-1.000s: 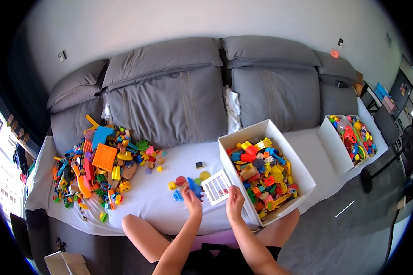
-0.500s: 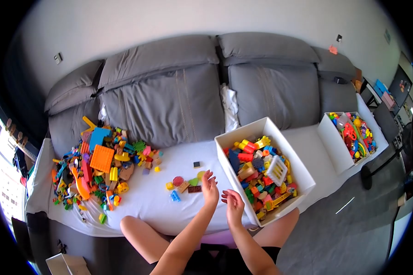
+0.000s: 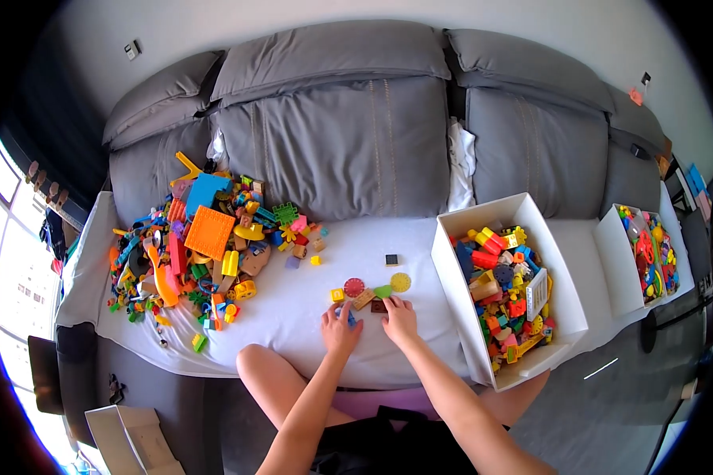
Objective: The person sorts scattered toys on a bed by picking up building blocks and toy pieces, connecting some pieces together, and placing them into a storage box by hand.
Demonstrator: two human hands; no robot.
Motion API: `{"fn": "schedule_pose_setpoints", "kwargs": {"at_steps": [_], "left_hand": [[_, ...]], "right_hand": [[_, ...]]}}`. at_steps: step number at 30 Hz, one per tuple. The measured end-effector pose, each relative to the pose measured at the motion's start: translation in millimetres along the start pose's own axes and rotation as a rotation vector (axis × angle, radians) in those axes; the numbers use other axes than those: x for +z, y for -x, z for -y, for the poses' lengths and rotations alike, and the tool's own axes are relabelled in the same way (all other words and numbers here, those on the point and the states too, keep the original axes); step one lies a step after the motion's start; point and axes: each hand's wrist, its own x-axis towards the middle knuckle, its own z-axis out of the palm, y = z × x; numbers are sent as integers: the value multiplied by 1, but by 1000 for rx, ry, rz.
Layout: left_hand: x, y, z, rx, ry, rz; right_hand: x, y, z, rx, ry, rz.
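My left hand (image 3: 341,332) is over a small light-blue toy block (image 3: 351,317), its thumb and fingers around the block on the white sofa cover. To its right, my right hand (image 3: 401,323) reaches down with fingers apart, its tips at the edge of a dark brown block (image 3: 379,305). Close beyond the hands lie a yellow block (image 3: 337,294), a red round piece (image 3: 354,286), a tan wooden block (image 3: 364,298), a green piece (image 3: 383,291) and a yellow round piece (image 3: 401,282). A black block (image 3: 391,260) sits farther back.
At the left spreads a large toy pile with an orange plate (image 3: 209,233) on it. A white box (image 3: 574,317) full of blocks stands right of my hands. Another toy-filled box (image 3: 620,261) is farther right. Grey cushions (image 3: 341,150) line the back.
Both hands have come down from above the sofa onto the small group of blocks, the left hand reaching the blue block. The view has shifted, so the scene sits differently in frame.
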Motion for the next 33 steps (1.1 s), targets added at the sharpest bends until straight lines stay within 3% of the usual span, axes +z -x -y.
{"fn": "schedule_pose_setpoints", "kwargs": {"at_steps": [4, 7, 8, 11, 14, 16, 20, 22, 24, 25, 30, 33], "left_hand": [[7, 4, 11, 29, 53, 48], [24, 19, 27, 70, 83, -123], [36, 26, 35, -52, 302, -173], [49, 35, 38, -422, 970, -197], [38, 27, -12, -665, 1360, -280], [34, 17, -58, -637, 1463, -253], [14, 2, -160, -426, 1651, 46], [7, 4, -199, -202, 1685, 348], [6, 6, -222, 13, 1466, 537], [-3, 11, -231, 159, 1354, 439], [21, 23, -174, -93, 1300, 212], [40, 26, -109, -178, 1048, 117]], "right_hand": [[9, 13, -3, 41, -11, -55], [23, 44, -17, 30, -163, -206], [27, 53, -23, 19, -213, -274], [17, 67, -30, 631, -974, -94], [-39, 70, -15, 857, -1196, 99], [-65, 71, -2, 802, -1253, 80], [-131, 82, 24, 545, -1484, -366], [-147, 88, 22, 490, -1605, -721], [-158, 93, 26, 441, -1608, -1010], [-157, 97, 20, 416, -1597, -979], [-110, 99, 11, 411, -1469, -603], [-75, 77, 11, 465, -1368, -366]]}}
